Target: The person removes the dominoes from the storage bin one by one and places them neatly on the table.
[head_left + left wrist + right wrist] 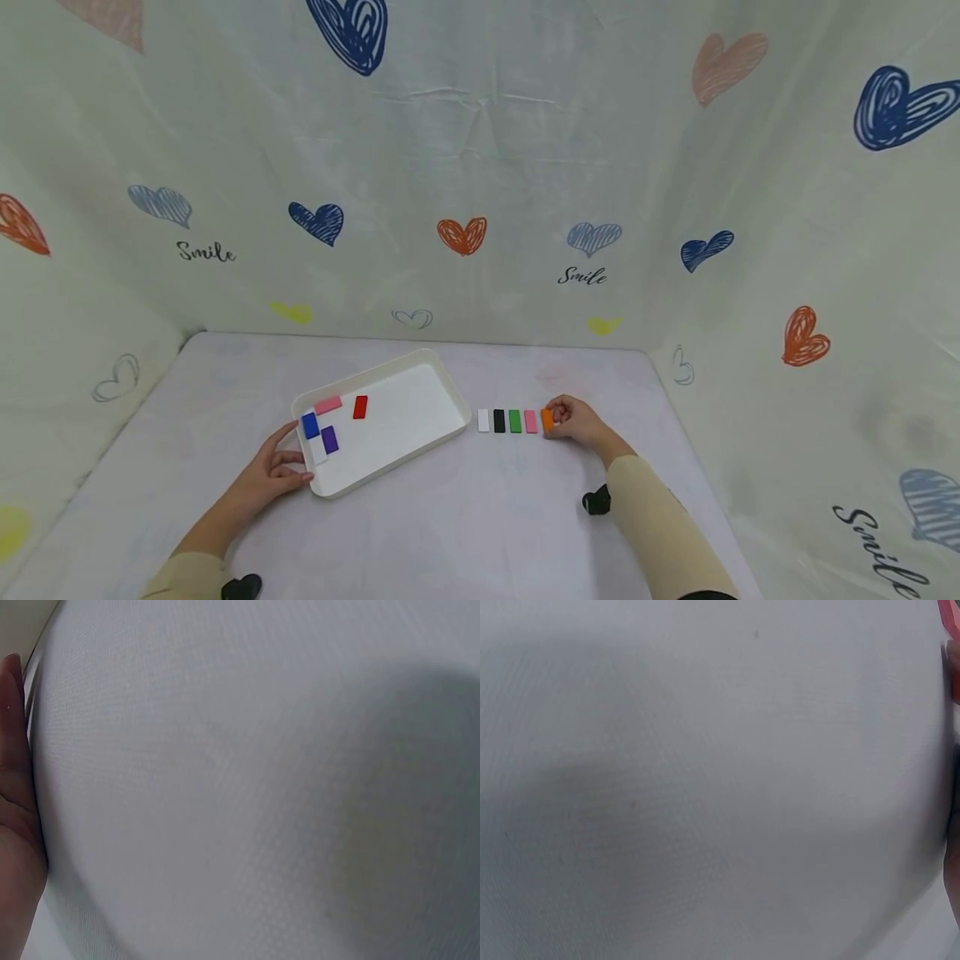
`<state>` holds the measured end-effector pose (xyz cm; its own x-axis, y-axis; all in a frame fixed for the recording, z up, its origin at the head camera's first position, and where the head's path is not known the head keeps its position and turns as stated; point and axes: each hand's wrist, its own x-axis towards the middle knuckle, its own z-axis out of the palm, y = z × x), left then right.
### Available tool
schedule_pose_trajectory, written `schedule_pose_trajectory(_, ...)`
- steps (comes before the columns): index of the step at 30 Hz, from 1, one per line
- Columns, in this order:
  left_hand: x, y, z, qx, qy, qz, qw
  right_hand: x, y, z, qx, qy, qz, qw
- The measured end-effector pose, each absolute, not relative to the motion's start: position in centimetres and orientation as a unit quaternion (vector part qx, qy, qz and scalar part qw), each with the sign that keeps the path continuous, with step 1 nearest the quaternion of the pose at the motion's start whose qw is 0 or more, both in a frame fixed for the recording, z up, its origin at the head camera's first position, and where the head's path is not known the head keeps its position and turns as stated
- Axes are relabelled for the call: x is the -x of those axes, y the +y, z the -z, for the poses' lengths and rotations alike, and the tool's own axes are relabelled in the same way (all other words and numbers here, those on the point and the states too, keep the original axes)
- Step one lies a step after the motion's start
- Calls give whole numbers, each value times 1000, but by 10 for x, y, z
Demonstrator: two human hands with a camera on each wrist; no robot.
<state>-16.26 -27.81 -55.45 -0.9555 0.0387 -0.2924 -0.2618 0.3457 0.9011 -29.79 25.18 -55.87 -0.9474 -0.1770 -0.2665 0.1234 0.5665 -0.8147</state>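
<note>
In the head view, my right hand pinches an orange domino-like block at the right end of a short row on the table. Beside it in that row stand a pink block, a green block, a black block and a white block. My left hand rests against the left side of a white tray, fingers spread along its edge. Inside the tray are a red block, a pink one, a blue block, a purple block and a white one.
A pale cloth covers the table. Behind and at both sides hangs a light curtain printed with hearts and words. The wrist views mostly show cloth, with part of each hand at the edge.
</note>
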Motion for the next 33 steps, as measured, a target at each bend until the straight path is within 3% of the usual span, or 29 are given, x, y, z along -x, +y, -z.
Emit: schedule_pose_trajectory(33,162,-278,554,67,813,-564,129,296,251,558,23,875,453,167)
